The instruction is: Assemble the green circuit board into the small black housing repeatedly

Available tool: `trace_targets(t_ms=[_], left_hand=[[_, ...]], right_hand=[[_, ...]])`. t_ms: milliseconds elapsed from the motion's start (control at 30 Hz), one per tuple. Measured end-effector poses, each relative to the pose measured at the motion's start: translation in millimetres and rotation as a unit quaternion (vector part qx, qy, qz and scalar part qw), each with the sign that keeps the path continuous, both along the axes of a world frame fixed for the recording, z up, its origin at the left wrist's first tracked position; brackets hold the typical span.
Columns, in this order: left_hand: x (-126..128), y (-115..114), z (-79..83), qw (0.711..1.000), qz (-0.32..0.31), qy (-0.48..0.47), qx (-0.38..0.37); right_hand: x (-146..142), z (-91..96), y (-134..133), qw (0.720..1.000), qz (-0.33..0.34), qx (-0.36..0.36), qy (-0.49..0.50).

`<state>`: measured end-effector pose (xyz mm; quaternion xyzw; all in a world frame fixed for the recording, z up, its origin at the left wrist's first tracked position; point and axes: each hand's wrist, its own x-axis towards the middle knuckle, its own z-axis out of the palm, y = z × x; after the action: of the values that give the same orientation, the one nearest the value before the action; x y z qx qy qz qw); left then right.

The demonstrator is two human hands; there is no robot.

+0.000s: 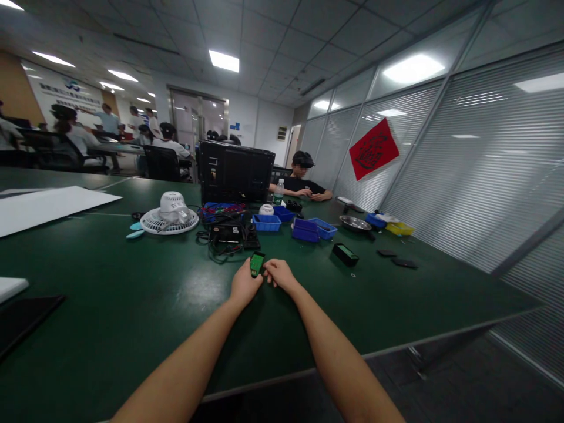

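Observation:
In the head view, my left hand [245, 285] is closed around a green circuit board [257, 264] with a dark edge, its face turned up toward me. Close by on the right, my right hand [280, 275] has its fingers curled and the thumb and forefinger together beside the board. Whatever that pinch may hold is too small to make out. To the right on the green table lies a black box-shaped case [345, 255] with a green top face. A small ring-like piece [353, 275] lies in front of it.
Beyond my hands stand a black power unit with cables [227, 234], blue bins [267, 222], a white fan [170, 216] and a large monitor [237, 172]. A metal bowl [355, 223] and flat black pieces [404, 263] are at right. A person [304, 181] sits across the table [185, 329].

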<state>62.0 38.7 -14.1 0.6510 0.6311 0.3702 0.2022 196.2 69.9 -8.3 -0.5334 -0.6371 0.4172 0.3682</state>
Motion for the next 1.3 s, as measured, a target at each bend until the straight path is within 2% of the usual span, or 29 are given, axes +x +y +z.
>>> trace_targets(t_ms=[200,400,600,833,1100,1300], left_hand=[[-10.6,-12.5,8.4,0.999,0.007,0.025,-0.024],[-41.6,-31.2,16.8,0.996,0.029,0.053,-0.067],[-85.8,-51.7,31.2,0.988,0.080,0.073,-0.106],[-153.6,-62.9,32.9,0.974,0.169,0.095,-0.115],[-219.1,-72.6,35.1,0.951,0.273,0.086,-0.114],[-227.9,-70.7,32.2,0.939,0.329,0.080,-0.058]], right_hand=[[11.2,-8.0,9.6,0.999,-0.037,0.035,0.015],[17.7,-8.5,12.7,0.996,-0.048,0.050,0.057],[19.6,-9.5,13.4,0.993,-0.056,0.067,0.074],[23.5,-16.8,20.2,0.991,-0.061,0.081,0.087],[18.8,-20.0,33.2,0.989,-0.103,0.065,-0.084],[9.1,-13.4,52.7,0.974,-0.133,0.024,-0.182]])
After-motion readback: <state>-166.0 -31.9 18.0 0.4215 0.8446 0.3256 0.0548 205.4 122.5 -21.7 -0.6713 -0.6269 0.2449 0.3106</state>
